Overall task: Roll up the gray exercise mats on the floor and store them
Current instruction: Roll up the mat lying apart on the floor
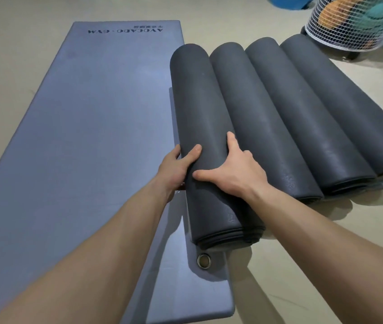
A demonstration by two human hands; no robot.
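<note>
Your left hand (176,168) and right hand (232,171) clamp the dark gray rolled foam mat (199,101); slacken and it could uncoil.

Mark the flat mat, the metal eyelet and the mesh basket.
flat mat (80,136), head view, middle of top face.
metal eyelet (199,260), head view, left rim.
mesh basket (349,24), head view, netted wall.

I see four rolled mats (263,118) lying side by side on the floor (10,54), each touching its neighbour. The leftmost roll (199,108) sits on its own unrolled tail (185,288), just right of a flat mat (80,136). A mesh basket (354,22) stands behind the rightmost roll (349,108).
</note>
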